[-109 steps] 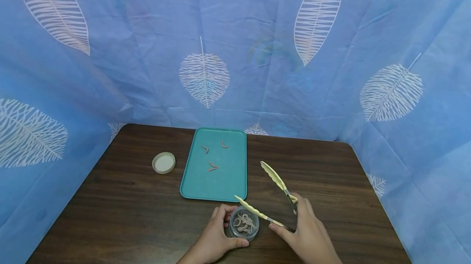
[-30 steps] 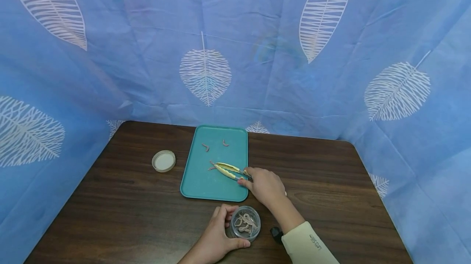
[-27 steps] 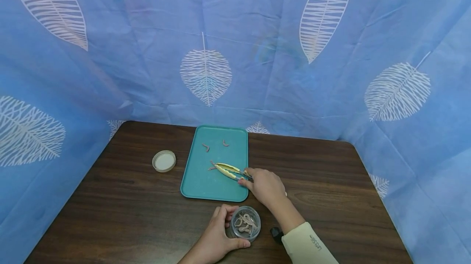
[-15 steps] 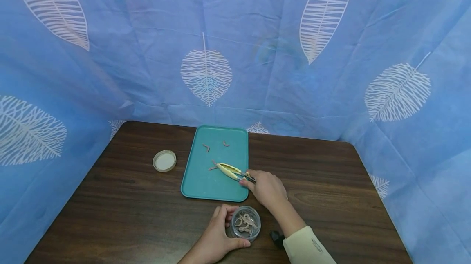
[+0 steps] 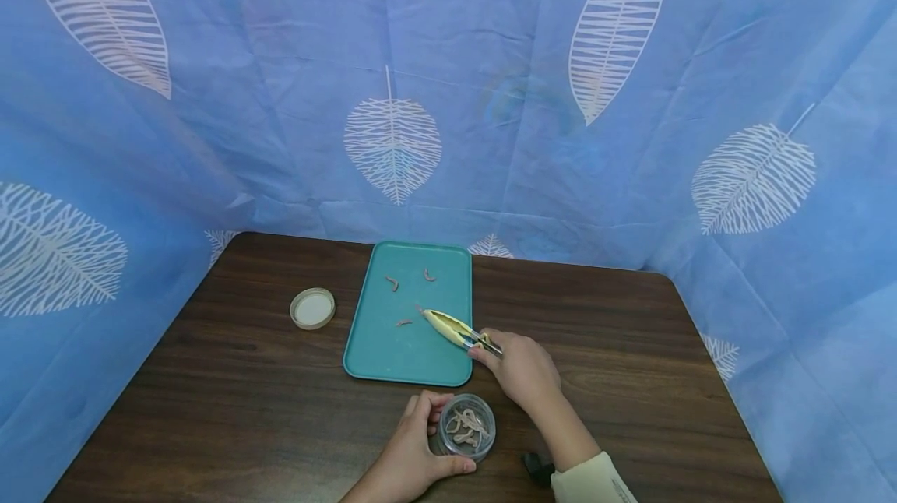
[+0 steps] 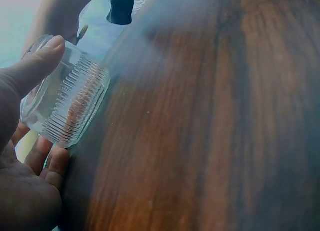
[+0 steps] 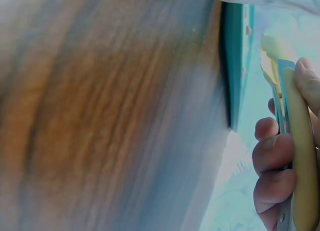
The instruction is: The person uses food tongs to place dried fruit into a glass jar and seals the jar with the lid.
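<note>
My right hand (image 5: 522, 367) grips a pair of yellow-tipped metal tongs (image 5: 448, 327) over the tray. The tongs' tips are pressed together on a small pinkish, worm-like piece (image 5: 420, 308), only its end showing. In the right wrist view, curled fingers (image 7: 273, 156) and thumb wrap the tongs' yellow handle (image 7: 302, 156). My left hand (image 5: 413, 444) holds a lidless clear round jar (image 5: 467, 427) between thumb and fingers at the table's front. Several pale curled pieces (image 5: 466, 423) lie inside it. The left wrist view shows the jar's ribbed side (image 6: 75, 98).
A teal tray (image 5: 381, 359) lies mid-table with three loose pinkish pieces on it, one of them (image 5: 404, 322) left of the tongs. The round jar lid (image 5: 312, 308) lies left of the tray. Blue leaf-patterned cloth (image 5: 301, 137) hangs behind the dark wooden table (image 5: 210, 378).
The tongs came over from beside the jar to the tray, closed on one of two neighbouring pieces and drew it right, apart from the other. The left hand stayed on the jar.
</note>
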`<state>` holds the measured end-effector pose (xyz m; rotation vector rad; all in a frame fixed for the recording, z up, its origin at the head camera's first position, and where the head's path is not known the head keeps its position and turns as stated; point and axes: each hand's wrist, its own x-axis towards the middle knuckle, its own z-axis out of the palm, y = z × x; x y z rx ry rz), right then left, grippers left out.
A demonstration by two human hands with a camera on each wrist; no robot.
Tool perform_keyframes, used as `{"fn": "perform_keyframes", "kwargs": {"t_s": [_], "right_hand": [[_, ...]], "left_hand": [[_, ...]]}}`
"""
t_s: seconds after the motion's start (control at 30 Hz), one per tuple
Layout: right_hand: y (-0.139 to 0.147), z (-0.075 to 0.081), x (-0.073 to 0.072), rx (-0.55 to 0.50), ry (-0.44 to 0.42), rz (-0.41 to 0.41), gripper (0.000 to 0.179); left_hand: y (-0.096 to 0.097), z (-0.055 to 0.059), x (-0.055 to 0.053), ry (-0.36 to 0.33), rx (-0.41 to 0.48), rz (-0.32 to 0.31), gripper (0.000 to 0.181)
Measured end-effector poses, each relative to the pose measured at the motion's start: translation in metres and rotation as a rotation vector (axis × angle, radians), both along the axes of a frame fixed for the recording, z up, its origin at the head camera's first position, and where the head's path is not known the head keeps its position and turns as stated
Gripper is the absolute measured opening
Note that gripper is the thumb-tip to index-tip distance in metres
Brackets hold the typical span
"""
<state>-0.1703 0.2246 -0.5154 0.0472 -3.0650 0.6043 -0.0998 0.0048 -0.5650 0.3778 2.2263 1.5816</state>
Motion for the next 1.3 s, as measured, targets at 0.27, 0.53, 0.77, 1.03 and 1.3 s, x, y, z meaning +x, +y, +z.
{"fn": "perform_keyframes", "kwargs": {"t_s": [0.27, 0.53, 0.77, 1.03, 1.3], "right_hand": [[0.012, 0.004, 0.021, -0.026, 0.009, -0.054, 0.047], [0.021, 0.012, 0.046, -0.003, 0.034, -0.081, 0.051], [0.027, 0.022, 0.068, -0.034, 0.051, -0.088, 0.05], [0.041, 0.031, 0.093, -0.037, 0.004, -0.127, 0.044], [0.06, 0.03, 0.118, -0.039, -0.028, -0.108, 0.047]], "left_hand": [[0.0, -0.001, 0.0, 0.016, 0.007, -0.003, 0.085], [-0.002, -0.001, 0.002, 0.041, 0.029, 0.003, 0.084], [0.0, -0.003, 0.003, 0.057, 0.024, -0.004, 0.084], [0.002, -0.002, 0.004, 0.047, 0.019, 0.011, 0.085], [0.003, -0.002, 0.007, 0.07, -0.006, 0.022, 0.087]]}}
